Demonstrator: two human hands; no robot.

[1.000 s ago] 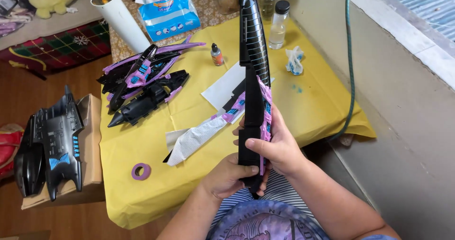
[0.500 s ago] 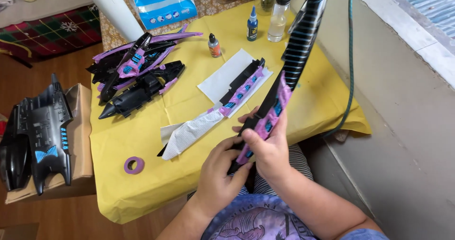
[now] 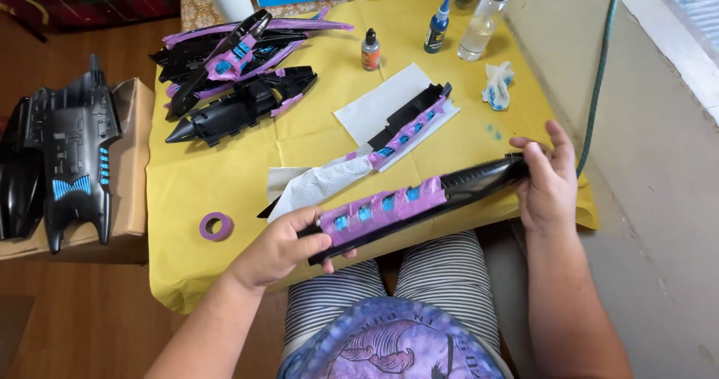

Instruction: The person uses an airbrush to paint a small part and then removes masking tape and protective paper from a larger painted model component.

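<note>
While the long black part (image 3: 419, 203) is held level over the near edge of the table (image 3: 225, 177), its two ends are gripped by the hands. The left hand (image 3: 278, 246) is closed round the nearer end, fingers (image 3: 318, 246) wrapped under it and the thumb laid on top. The right hand (image 3: 549, 184) is closed on the far, tapered end, with the fingers curled over the top. The middle stretch of the part is covered with purple tape, through which a row of blue squares is seen. Just beyond the part, a second taped strip (image 3: 410, 127) is laid on a white sheet (image 3: 374, 105), with a crumpled paper towel (image 3: 314, 188) touching its nearer end. A tape roll (image 3: 216, 226) is seen left of the part, beside the left hand. Further beyond the part and to the left, a heap of black and purple pieces (image 3: 232, 72) is piled on the yellow cloth. Beyond the part, three small bottles (image 3: 438, 23) are ranged near the table's far edge, and a wad of blue-stained tissue (image 3: 497, 85) is placed near them. Well left of the part, off the table, a black hull (image 3: 71, 158) with blue markings is rested on a cardboard box (image 3: 127, 169).
</note>
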